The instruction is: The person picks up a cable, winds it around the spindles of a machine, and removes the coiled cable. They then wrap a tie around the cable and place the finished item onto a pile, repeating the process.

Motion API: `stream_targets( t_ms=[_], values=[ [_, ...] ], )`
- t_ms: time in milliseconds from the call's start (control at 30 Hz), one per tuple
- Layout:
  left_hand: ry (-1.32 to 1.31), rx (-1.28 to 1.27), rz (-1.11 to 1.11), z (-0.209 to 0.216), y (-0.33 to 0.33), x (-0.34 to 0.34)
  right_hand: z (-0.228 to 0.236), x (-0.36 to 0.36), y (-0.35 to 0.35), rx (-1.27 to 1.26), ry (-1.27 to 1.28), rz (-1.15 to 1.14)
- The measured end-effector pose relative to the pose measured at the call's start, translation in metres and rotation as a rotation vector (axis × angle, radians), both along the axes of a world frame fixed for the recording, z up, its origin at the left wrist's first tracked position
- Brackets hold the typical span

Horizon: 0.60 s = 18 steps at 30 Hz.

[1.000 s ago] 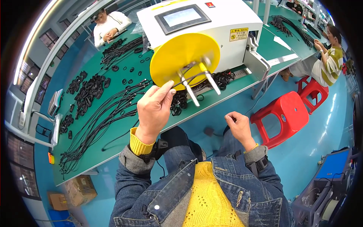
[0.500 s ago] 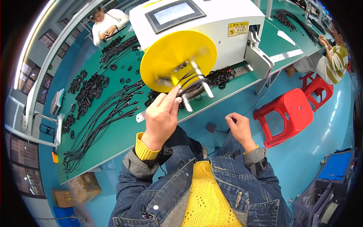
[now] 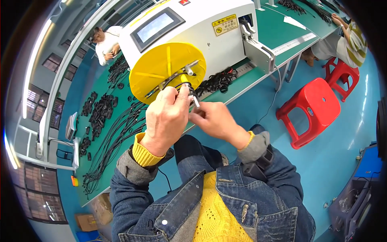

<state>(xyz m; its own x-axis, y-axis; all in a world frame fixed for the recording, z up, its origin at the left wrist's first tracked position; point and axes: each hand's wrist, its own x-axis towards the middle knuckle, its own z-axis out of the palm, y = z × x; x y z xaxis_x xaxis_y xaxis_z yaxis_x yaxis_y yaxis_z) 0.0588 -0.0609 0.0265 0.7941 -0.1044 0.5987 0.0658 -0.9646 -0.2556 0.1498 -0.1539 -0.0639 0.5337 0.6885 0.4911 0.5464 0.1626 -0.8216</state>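
A white winding machine point(image 3: 193, 28) carries a round yellow disc point(image 3: 151, 66) with metal pegs and a yellow centre post. Black cable point(image 3: 189, 85) lies looped around the pegs, partly behind my fingers. My left hand point(image 3: 166, 119) is closed at the front of the disc, thumb and forefinger pinching the black cable. Just right of it, my right hand point(image 3: 215, 121) has its fingers curled together by the tip of a metal peg point(image 3: 196, 101). Whatever those fingers hold, if anything, is hidden.
Long black cables point(image 3: 115, 141) and small black coils point(image 3: 100, 115) cover the green table point(image 3: 90, 189) at left. More black cable point(image 3: 219, 80) lies below the machine. A red stool point(image 3: 312, 111) stands at right. Two other people sit farther off.
The disc was blurred by spinning and now looks still. My right hand has come up from my lap to the pegs, beside my left hand. The view has shifted.
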Motion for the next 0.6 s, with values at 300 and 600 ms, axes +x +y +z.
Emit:
stream_targets(
  t_ms=[300, 600],
  values=[
    [-0.024, 0.045, -0.075, 0.001, 0.007, -0.003, 0.016, -0.014, 0.024, 0.083, 0.972, 0.466],
    [-0.076, -0.144, -0.011, -0.009, 0.014, -0.025, 0.008, 0.000, 0.020, 0.162, 0.664, 0.240]
  ],
)
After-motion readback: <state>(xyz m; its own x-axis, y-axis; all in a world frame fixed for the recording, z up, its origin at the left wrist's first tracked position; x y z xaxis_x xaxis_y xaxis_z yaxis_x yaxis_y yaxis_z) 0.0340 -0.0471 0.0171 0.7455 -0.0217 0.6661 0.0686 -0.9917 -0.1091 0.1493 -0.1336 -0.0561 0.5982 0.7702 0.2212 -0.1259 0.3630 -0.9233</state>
